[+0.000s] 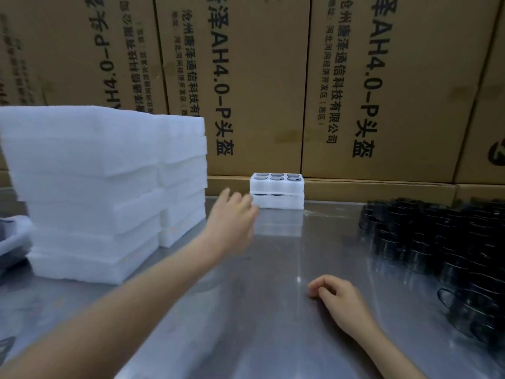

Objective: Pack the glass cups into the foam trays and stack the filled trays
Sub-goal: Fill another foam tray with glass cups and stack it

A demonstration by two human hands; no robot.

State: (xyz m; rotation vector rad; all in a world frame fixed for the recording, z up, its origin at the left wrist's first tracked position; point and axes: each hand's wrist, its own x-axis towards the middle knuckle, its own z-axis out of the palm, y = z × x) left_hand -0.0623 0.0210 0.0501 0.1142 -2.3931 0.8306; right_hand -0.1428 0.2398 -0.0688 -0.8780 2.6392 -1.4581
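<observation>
Cardboard cartons [259, 86]: a printed wall of them, well beyond both hands, behind everything.
Steel table [273, 310]: bare and glossy under both hands; no tray lies open between them.
Empty foam trays [90, 187]: two tall stacks just left of the left hand, the front one leaning with slabs offset.
Glass cups [448, 255]: a dense dark cluster to the right of the right hand, near but not touching it.
Filled trays [276, 191]: two stacked, cup mouths showing on top, just beyond the left fingertips, against the cartons.
Left hand [232, 222]: stretched forward, fingers loosely spread, holding nothing; blurred, so contact with the filled trays cannot be told.
Right hand [336, 299]: resting on the table, fingers curled, nothing in it.
Risk: a pull on one foam slab could probably topple the leaning stack; a careless sweep rightward may knock the cups together and chip them.
</observation>
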